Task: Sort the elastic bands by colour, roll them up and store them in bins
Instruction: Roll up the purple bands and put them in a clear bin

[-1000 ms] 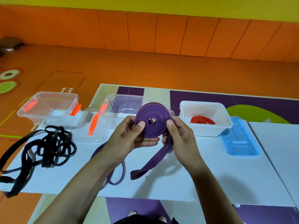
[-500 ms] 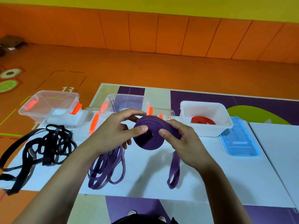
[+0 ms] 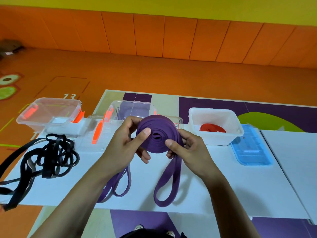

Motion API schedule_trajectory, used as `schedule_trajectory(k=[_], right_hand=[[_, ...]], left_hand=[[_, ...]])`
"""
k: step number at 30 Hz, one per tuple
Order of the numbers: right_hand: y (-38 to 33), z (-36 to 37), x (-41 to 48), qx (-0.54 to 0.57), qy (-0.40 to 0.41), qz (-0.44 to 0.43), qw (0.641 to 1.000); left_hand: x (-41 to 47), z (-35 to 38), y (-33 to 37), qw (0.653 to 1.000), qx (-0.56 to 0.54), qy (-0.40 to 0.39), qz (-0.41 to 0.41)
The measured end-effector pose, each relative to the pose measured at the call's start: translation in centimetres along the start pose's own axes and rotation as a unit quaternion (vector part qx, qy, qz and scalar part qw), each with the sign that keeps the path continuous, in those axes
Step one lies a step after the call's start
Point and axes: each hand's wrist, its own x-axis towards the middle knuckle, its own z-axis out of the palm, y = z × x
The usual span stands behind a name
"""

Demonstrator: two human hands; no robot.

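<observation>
The purple band roll (image 3: 158, 134) is in the middle of the frame, with its flat round face tipped up. The left hand (image 3: 124, 145) and right hand (image 3: 191, 149) pinch its sides, thumbs on top and fingers curled under. Its loose loop (image 3: 169, 184) hangs down toward the white table (image 3: 240, 182).

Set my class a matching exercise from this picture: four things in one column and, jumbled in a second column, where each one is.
Column one
1. purple roll
2. black bands
3. red band
4. blue lid

Column two
A. lying inside the white bin
B. held up between the left hand and the right hand
C. flat on the table, just right of the white bin
D. in a tangled heap at the left end of the table

Pairs: 1-B, 2-D, 3-A, 4-C
</observation>
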Motion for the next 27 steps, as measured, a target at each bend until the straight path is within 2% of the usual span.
schedule_trajectory(k=[3,6,10,13,16,21,23,25,27], right_hand=[[0.0,-0.1,0.2,0.004,0.010,0.003,1.000],[-0.2,-1.2,0.1,-0.032,-0.006,0.009,0.999],[-0.1,-1.0,-0.3,-0.014,-0.042,0.027,0.999],[0.7,-0.3,-0.1,-0.003,-0.009,0.026,1.000],[2.2,-1.3,0.1,-0.020,-0.008,0.068,0.997],[6.7,-2.5,-1.4,-0.075,-0.072,0.175,0.979],[8.3,-2.2,-1.7,-0.090,-0.048,0.194,0.976],[9.4,-2.0,-1.3,-0.132,0.006,0.202,0.970],[9.7,-2.3,-0.9,-0.129,0.078,0.226,0.962]], left_hand=[[-0.5,0.9,-0.5,0.999,-0.035,0.020,-0.035],[-1.0,0.9,-0.4,0.997,-0.042,-0.002,-0.064],[-0.3,-0.5,0.7,0.993,0.104,-0.045,-0.022],[-0.1,-0.7,0.9,0.993,0.107,-0.056,-0.004],[0.2,-0.8,0.3,0.996,0.086,0.000,0.001],[1.4,-3.2,0.0,0.986,0.055,0.155,0.019],[1.7,-4.1,0.0,0.982,0.071,0.174,0.025],[1.7,-4.4,-0.4,0.980,0.072,0.184,0.023],[1.7,-4.7,-0.8,0.978,0.073,0.194,0.020]])
